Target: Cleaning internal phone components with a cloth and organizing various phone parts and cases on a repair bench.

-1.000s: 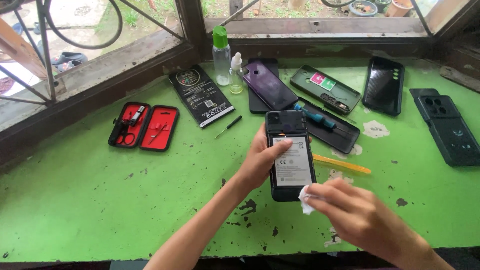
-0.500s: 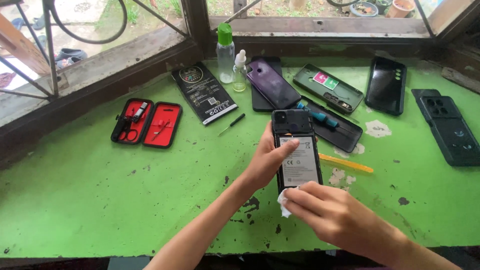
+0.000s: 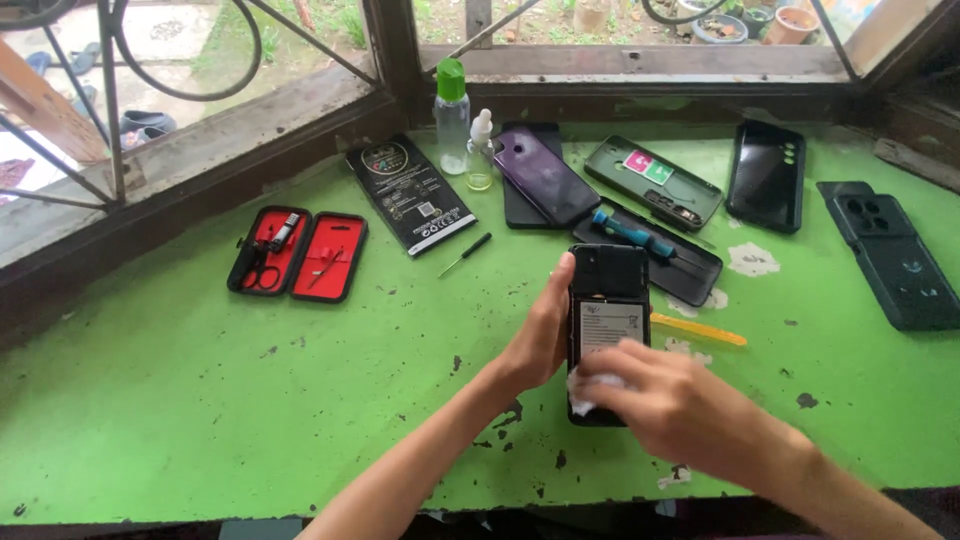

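An opened black phone (image 3: 607, 290) with its back cover off lies on the green table (image 3: 200, 400), its battery label showing. My left hand (image 3: 543, 330) grips the phone's left edge and steadies it. My right hand (image 3: 665, 400) presses a small white wipe (image 3: 583, 385) onto the phone's lower part, covering it.
Along the back stand a green-capped bottle (image 3: 452, 112) and a small dropper bottle (image 3: 480, 155). A red tool case (image 3: 297, 255), a black packet (image 3: 410, 195), a small screwdriver (image 3: 466, 254), a purple phone (image 3: 545, 175), several phone covers and a yellow pry stick (image 3: 700, 329) surround the phone.
My right hand has moved up and left with the white wipe, from beside the phone's bottom edge onto its lower part. My left hand keeps its grip on the phone.
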